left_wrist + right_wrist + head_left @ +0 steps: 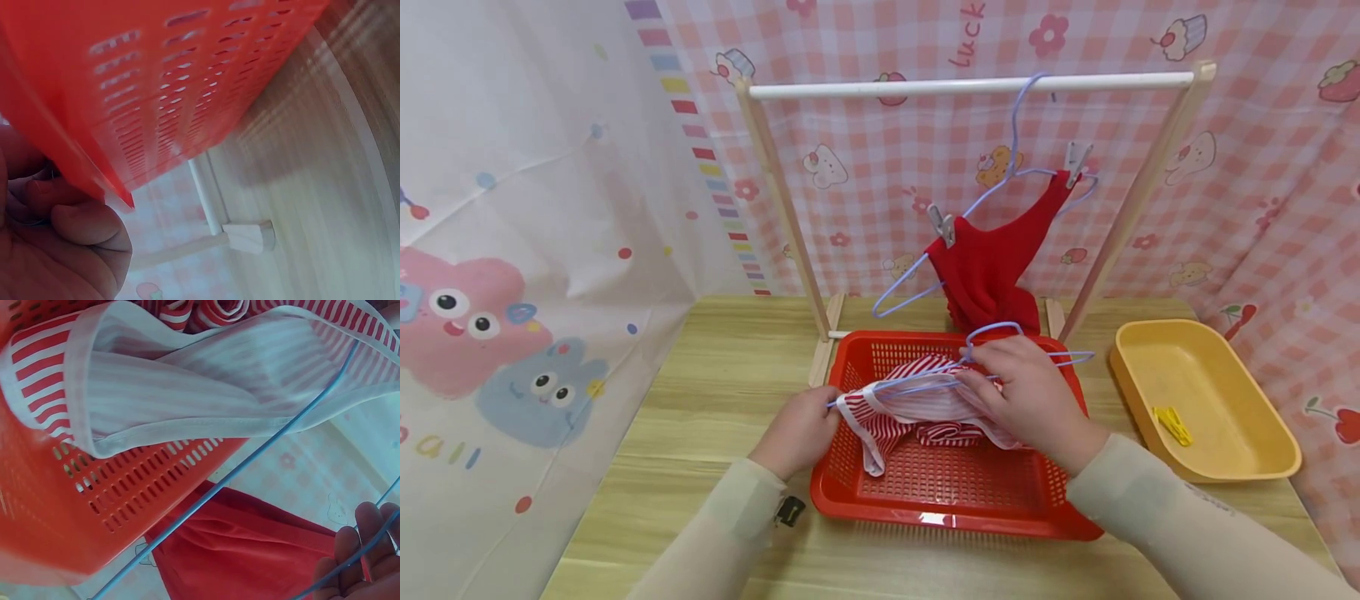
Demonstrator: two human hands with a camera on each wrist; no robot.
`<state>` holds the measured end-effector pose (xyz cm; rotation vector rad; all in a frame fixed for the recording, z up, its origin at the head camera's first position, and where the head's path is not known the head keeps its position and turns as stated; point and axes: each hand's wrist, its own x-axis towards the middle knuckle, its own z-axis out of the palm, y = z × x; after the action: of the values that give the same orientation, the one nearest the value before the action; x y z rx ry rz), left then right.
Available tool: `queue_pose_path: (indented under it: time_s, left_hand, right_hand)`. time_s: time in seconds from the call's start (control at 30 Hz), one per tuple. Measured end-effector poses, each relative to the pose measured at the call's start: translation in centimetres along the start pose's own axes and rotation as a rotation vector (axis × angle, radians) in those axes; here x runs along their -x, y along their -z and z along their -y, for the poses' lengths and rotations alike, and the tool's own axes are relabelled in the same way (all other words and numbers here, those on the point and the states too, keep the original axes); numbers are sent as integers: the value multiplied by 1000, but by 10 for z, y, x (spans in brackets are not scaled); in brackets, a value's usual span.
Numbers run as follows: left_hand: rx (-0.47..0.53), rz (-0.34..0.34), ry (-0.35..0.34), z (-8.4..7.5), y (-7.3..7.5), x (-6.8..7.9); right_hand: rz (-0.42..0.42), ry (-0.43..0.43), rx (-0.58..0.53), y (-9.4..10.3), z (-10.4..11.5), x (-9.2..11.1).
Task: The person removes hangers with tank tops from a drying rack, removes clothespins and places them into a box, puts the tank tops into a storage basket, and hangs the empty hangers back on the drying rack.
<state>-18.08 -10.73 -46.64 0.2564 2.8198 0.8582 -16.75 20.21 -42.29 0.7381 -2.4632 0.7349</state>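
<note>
A red-and-white striped garment with white edging (883, 427) lies over the red basket (955, 522), with a light-blue hanger (1071, 359) partly inside it. My left hand (800, 432) pinches the hanger's left tip beside the garment's strap at the basket's left rim. In the left wrist view its fingers (84, 225) are curled; what they pinch is mostly hidden. Near the hook, my right hand (1030, 396) grips the hanger. The right wrist view shows the fingers (350, 553) curled by the blue wire (225, 481), whose far end sits in the garment opening.
Behind the basket stands a wooden rack with a white rod (880, 88). A red garment (992, 258) hangs there from another blue hanger, held by two grey clothespins (942, 225). On the right, a yellow tray (1217, 375) contains yellow clothespins (1172, 426).
</note>
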Motion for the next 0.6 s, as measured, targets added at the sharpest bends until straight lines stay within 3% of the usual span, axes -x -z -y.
queue_pose_path:
  time_s: [0.2, 0.43, 0.6]
  left_hand:
    - [-1, 24, 0, -3, -1, 1]
    - [-10, -6, -120, -2, -5, 1]
    - [69, 48, -186, -2, -5, 4]
  right_hand:
    - [-14, -21, -5, -3, 4, -3]
    - [25, -96, -8, -2, 5, -3]
    - [-13, -97, -19, -2, 4, -3]
